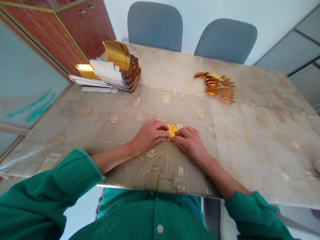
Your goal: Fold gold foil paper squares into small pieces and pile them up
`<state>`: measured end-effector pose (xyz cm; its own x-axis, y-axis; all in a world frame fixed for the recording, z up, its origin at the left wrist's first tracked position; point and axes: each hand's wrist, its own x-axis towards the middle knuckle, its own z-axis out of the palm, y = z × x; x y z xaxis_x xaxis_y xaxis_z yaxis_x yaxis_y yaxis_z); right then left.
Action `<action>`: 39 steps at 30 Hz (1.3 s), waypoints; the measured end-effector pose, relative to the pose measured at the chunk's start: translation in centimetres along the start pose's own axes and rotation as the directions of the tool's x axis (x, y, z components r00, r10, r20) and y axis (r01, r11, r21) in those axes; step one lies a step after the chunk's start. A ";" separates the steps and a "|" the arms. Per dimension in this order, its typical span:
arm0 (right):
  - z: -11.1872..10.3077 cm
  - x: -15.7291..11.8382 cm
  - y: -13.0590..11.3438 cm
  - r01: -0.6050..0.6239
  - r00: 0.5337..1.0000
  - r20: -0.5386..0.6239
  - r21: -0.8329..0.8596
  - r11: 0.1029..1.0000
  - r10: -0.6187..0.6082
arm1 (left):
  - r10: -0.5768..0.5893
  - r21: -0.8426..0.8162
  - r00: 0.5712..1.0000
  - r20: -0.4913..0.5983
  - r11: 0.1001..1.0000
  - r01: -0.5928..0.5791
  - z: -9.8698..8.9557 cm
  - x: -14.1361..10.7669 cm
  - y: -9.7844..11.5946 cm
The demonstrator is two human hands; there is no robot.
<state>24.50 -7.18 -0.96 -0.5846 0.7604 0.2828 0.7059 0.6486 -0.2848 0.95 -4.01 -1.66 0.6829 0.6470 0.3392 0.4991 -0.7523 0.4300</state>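
Observation:
A small piece of folded gold paper [172,130] lies on the patterned tablecloth, with a crease line running across it. From the left, my left hand [153,134] grips its edge with thumb and fingers drawn together. My right hand [189,141] pinches the opposite edge, its fingertips low on the paper. Both hands rest on the table, and their fingers cover the paper's sides.
A stack of gold and white paper sheets [117,66] stands at the back left of the table [160,110]. Several folded gold pieces [220,87] lie in a row at the back right. Two grey chairs [155,26] stand behind the far edge.

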 end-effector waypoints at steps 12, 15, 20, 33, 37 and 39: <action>-1.9 -0.5 0.3 0.125 0.979 0.158 0.055 0.991 -0.132 | 0.326 0.192 0.943 0.071 0.923 -0.334 -0.9 -0.6 -0.9; -1.9 -0.6 0.2 0.121 0.976 0.180 0.041 0.992 -0.127 | 0.336 0.208 0.931 0.140 0.910 -0.359 -1.1 -0.8 -1.1; -1.9 -0.6 0.2 0.128 0.974 0.183 0.027 0.991 -0.131 | 0.324 0.203 0.920 0.222 0.907 -0.368 -1.4 -1.1 -1.3; -2.4 -0.2 -0.1 0.115 0.977 0.174 0.059 0.992 -0.124 | 0.301 0.142 0.925 0.232 0.930 -0.339 -1.5 -1.4 -1.7; -2.4 -0.2 0.0 0.115 0.977 0.175 0.067 0.991 -0.126 | 0.287 0.150 0.928 0.237 0.933 -0.327 -1.6 -1.4 -2.1; -2.4 -0.3 0.0 0.120 0.976 0.175 0.071 0.990 -0.131 | 0.297 0.156 0.918 0.262 0.926 -0.344 -1.8 -1.4 -2.3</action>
<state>25.61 -7.45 1.16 -0.7328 0.6631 0.1526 0.6007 0.7358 -0.3127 -2.10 -3.01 -1.61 0.9150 0.3384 0.2196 0.3108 -0.9384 0.1511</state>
